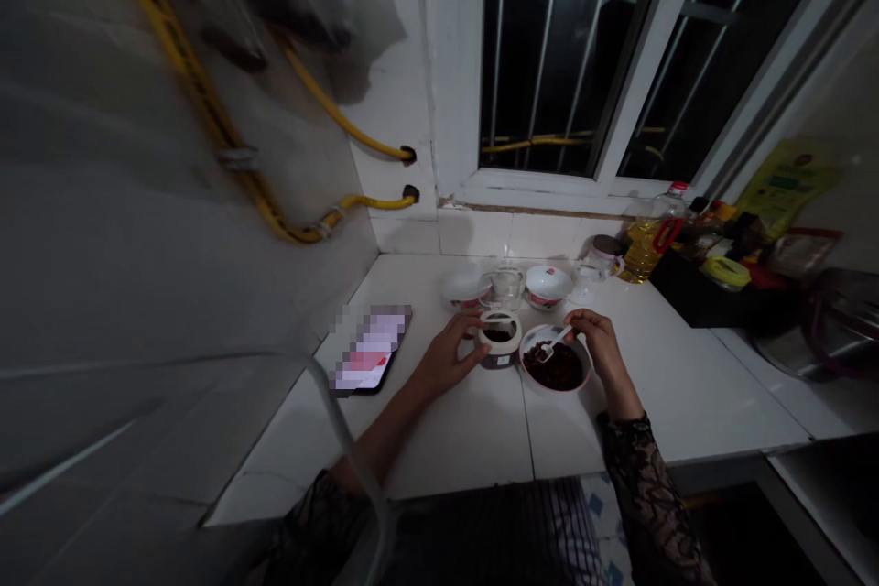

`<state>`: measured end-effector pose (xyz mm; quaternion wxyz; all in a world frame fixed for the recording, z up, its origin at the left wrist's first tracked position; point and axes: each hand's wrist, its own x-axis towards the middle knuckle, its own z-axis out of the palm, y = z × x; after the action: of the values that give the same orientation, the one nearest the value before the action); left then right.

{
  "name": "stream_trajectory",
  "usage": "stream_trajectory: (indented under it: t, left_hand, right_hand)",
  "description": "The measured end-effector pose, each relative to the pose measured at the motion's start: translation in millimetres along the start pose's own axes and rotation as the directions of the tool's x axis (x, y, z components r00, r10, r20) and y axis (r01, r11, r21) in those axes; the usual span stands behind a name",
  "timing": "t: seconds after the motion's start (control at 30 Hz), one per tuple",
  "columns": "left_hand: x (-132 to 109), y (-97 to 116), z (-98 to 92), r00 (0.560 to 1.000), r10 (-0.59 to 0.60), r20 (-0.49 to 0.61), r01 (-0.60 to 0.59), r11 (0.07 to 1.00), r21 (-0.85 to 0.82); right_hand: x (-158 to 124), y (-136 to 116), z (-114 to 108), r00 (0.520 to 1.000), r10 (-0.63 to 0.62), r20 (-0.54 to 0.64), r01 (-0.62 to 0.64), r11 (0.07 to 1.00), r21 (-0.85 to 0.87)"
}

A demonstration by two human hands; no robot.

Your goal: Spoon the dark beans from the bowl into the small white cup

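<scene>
Centrally, a jar (499, 357) is held by the left hand (450, 357); over the bowl (538, 337) beside it, a spoon (558, 340) is pinched by the right hand (599, 343). Dark food (561, 372) could be dropped between both vessels if the spoon is tilted.

The white tiled counter (666, 385) carries a phone (377, 352), bowls (548, 286) and jars (500, 359).
</scene>
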<state>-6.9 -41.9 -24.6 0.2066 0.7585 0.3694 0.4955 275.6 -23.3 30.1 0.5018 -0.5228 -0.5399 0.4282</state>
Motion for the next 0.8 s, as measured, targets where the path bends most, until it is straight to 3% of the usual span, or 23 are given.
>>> stream_trajectory:
  t: [0.8]
  left_hand:
    - [0.3, 1.8, -0.8, 1.000, -0.007, 0.012, 0.007, 1.000, -0.008]
  right_hand:
    - [-2.1, -1.8, 1.2, 1.000, 0.013, -0.019, -0.013, 1.000, 0.025]
